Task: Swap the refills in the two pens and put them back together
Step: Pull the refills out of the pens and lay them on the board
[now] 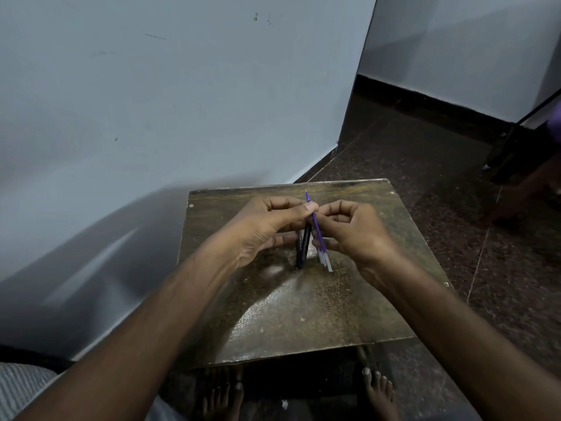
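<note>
Left hand [267, 226]: fingers clamped on the black pen barrel [304, 246].
Right hand [349, 235]: fingers pinching the purple refill [317, 227] beside that barrel.
Risk: a loose pinch could drop the refill onto the desk [303, 314].

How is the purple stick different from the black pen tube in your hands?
The purple refill is thin, while the black pen barrel is clearly thicker. The purple refill has a fine tip poking above the fingers; the black pen barrel hangs below the left hand, its top hidden. The purple refill ends in a pale, see-through part; the black pen barrel is dark throughout. Both are held above the table, near the right hand.
</note>
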A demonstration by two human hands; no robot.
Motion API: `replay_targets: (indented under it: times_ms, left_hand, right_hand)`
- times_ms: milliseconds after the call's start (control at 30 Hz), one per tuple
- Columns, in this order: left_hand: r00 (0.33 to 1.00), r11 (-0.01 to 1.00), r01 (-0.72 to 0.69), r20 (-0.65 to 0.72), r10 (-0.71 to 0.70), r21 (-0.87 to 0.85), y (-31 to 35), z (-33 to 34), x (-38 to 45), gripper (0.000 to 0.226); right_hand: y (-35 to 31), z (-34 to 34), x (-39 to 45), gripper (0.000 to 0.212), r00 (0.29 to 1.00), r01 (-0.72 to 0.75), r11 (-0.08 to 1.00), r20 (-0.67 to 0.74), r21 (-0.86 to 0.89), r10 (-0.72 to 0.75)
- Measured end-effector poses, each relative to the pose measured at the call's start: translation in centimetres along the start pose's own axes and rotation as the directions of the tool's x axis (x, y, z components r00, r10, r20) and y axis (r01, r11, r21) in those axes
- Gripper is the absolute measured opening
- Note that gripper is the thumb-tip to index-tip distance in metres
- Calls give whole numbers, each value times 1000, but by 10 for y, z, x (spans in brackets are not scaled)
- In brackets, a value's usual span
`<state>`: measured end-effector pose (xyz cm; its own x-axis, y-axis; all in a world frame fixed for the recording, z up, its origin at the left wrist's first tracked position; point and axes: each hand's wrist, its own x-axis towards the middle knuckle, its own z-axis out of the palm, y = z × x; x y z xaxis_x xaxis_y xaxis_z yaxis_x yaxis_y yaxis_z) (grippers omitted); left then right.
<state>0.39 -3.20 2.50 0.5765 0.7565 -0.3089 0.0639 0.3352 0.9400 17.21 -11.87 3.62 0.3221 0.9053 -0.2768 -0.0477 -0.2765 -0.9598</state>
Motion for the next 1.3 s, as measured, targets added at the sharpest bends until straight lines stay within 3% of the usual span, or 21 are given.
replay_targets:
  times_ms: [133, 200, 333, 433, 500, 567, 633, 800, 1300]
  left_hand:
    - [989, 995, -100, -110, 101, 7, -2, 2, 1, 22]
    - [978, 992, -127, -166, 129, 26, -2, 2, 3, 15]
    - [976, 988, -153, -155, 155, 26, -4, 7, 1, 10]
    - [964, 981, -156, -198, 176, 115, -3, 4, 1, 19]
    - [957, 976, -154, -222, 186, 154, -2, -3, 3, 20]
    - [946, 972, -164, -253, 203, 166, -1, -6, 3, 19]
    - [936, 970, -176, -275, 218, 170, 1, -8, 4, 19]
    - [940, 976, -148, -284, 188, 157, 1, -10, 5, 16]
    - [943, 981, -128, -287, 166, 145, 2, -9, 5, 19]
  right_hand:
    - [-4, 1, 2, 12, 994, -82, 980, 87, 183, 67]
    - [-5, 1, 2, 10, 991, -76, 981, 124, 181, 54]
    - [-5, -3, 2, 8, 995, 53, 997, 83, -60, -48]
    - [-11, -21, 9, 9, 995, 60, 978, -61, -198, -74]
    - [-13, -42, 19, 6, 971, 39, 899, -195, -436, -137]
    - [-11, -62, 29, 15, 945, -10, 746, -249, -666, -210]
    - [-7, -75, 36, 24, 942, -61, 649, -259, -758, -215]
    - [3, -78, 46, 23, 967, -87, 581, -209, -809, -146]
    - [2, -74, 47, 18, 972, -105, 601, -208, -793, -105]
